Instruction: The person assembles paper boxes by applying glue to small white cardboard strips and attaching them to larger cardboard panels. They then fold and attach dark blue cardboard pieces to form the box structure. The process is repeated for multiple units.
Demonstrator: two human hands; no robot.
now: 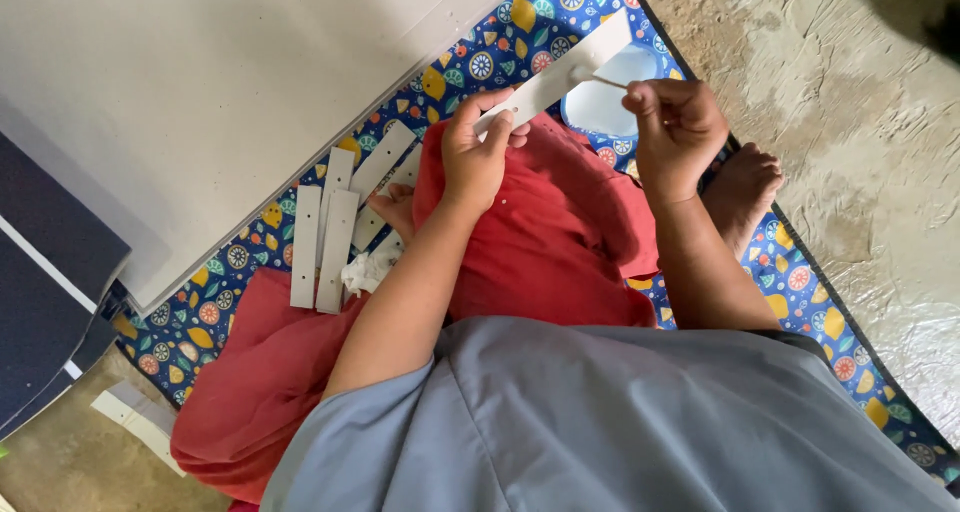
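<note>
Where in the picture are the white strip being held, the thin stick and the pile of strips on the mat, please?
white strip (560, 77), head view, middle of its length.
thin stick (610, 81), head view, its shaft.
pile of strips (335, 237), head view, a middle strip.

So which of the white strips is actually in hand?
The long strip, off the mat, pinched by the left hand while the right hand puts a thin stick to it. The other strips lie loose on the patterned mat.
</note>
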